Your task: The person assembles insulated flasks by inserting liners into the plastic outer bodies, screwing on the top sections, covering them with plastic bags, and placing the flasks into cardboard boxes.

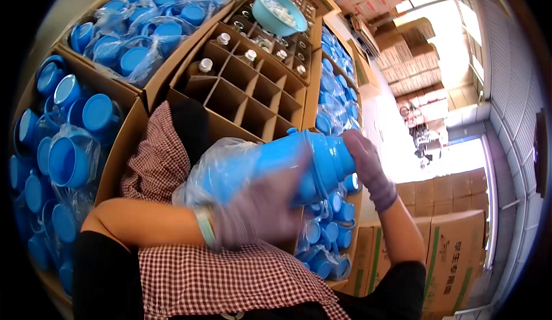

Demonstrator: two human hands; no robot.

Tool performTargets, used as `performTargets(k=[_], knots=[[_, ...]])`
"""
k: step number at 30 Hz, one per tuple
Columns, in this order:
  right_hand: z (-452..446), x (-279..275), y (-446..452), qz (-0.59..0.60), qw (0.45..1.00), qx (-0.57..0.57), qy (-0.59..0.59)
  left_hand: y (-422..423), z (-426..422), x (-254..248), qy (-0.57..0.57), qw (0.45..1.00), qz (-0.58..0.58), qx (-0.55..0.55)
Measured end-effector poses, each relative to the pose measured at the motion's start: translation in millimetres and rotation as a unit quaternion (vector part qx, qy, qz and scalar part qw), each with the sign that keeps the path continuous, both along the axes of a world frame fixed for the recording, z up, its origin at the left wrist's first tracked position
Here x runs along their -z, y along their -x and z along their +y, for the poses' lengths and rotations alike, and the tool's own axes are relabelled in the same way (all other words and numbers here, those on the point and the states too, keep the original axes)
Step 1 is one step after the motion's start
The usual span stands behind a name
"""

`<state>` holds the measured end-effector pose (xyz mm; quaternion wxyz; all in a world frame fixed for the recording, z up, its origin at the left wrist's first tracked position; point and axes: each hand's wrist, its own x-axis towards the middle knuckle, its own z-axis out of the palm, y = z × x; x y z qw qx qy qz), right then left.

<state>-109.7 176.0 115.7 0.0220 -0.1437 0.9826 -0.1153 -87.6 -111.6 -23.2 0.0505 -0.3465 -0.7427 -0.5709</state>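
Note:
A large blue plastic thermos flask (270,159) lies tilted across my lap, its wider end in a clear plastic bag (198,173). At its narrow, stepped end, my gloved right hand (363,154) is closed around the cup-like top. My gloved left hand (261,208) is over the near side of the flask, smeared by motion. Its fingers do not show clearly, so its grip cannot be told. Just beyond the flask stands a divided carton (244,104) with several metal-capped bottles (206,65) in its cells.
Cartons of blue lidded flasks, some bagged, stand on the left (72,119), at the back left (144,33) and on the right (333,99). A light-blue bowl (279,12) of small white pieces rests on the divided cartons. Stacked boxes (454,251) stand at the lower right.

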Motion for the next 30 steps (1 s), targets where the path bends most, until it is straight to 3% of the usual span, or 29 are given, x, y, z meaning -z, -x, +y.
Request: performTargets(k=[2, 3, 5, 6, 7, 8, 9, 10, 11, 12, 13, 14, 15, 17, 19, 20, 21, 23, 24, 25, 26, 28, 30], knots=[[0, -5, -14, 0.016, 0.997, -0.07, -0.02, -19, 0, -11, -0.004, 0.996, 0.049, 0.071], [-54, -32, -29, 0.064, 0.995, -0.081, 0.014, 3, -23, -30, 0.014, 0.945, -0.228, 0.233], [-89, -51, -40, 0.116, 0.975, -0.181, 0.056, 76, -35, -15, -0.092, 0.91, -0.124, 0.385], [-91, -51, -41, 0.118, 0.953, -0.271, 0.066, 101, -42, -23, -0.123, 0.84, -0.213, 0.483], [-88, -46, -43, 0.122, 0.941, -0.307, 0.079, 110, -45, -23, -0.169, 0.724, -0.344, 0.574], [-84, -41, -45, 0.126, 0.927, -0.342, 0.092, 108, -42, -26, -0.123, 0.767, -0.352, 0.522], [-68, -24, -43, 0.125, 0.959, -0.226, 0.116, 107, -38, -31, -0.079, 0.808, -0.354, 0.465], [-50, -6, -37, 0.124, 0.976, -0.112, 0.137, 90, -32, -30, -0.059, 0.896, -0.336, 0.286], [-41, 1, -27, 0.119, 0.98, -0.001, 0.157, 58, -18, -14, -0.012, 0.981, -0.183, 0.062], [-47, -5, -18, 0.077, 0.982, 0.068, 0.156, 23, -11, -21, -0.041, 0.996, -0.078, 0.028], [-58, -17, -18, 0.026, 0.977, 0.146, 0.153, 9, -20, -32, -0.05, 0.994, -0.086, 0.048], [-72, -30, -24, 0.029, 0.983, 0.131, 0.122, -4, -28, -42, -0.058, 0.992, -0.095, 0.067], [-86, -43, -31, 0.033, 0.988, 0.116, 0.092, 2, -33, -32, -0.147, 0.947, -0.236, 0.159], [-121, -70, -45, 0.139, 0.986, -0.096, 0.004, 57, -53, -22, -0.199, 0.931, -0.135, 0.276], [-133, -74, -34, 0.166, 0.916, -0.365, -0.021, 111, -69, -25, -0.156, 0.838, -0.259, 0.454], [-135, -70, -30, 0.17, 0.891, -0.421, -0.006, 111, -72, -24, -0.156, 0.824, -0.288, 0.462], [-134, -64, -28, 0.171, 0.905, -0.388, 0.033, 112, -73, -25, -0.157, 0.811, -0.313, 0.47], [-123, -58, -18, 0.167, 0.935, -0.3, 0.084, 91, -68, -24, -0.2, 0.873, -0.318, 0.312], [-107, -42, -5, 0.165, 0.966, -0.176, 0.094, 64, -55, -22, -0.201, 0.926, -0.278, 0.154], [-90, -22, 10, 0.166, 0.979, -0.044, 0.106, 35, -45, -29, -0.091, 0.986, -0.104, 0.097], [-77, -9, 22, 0.138, 0.984, -0.014, 0.112, 6, -35, -35, 0.01, 0.997, 0.071, 0.0], [-85, -8, 17, 0.07, 0.987, 0.101, 0.102, -3, -22, -28, -0.099, 0.989, -0.104, 0.046], [-96, -34, -2, 0.131, 0.991, -0.003, 0.026, 29, -33, -13, -0.183, 0.967, -0.101, 0.144]])
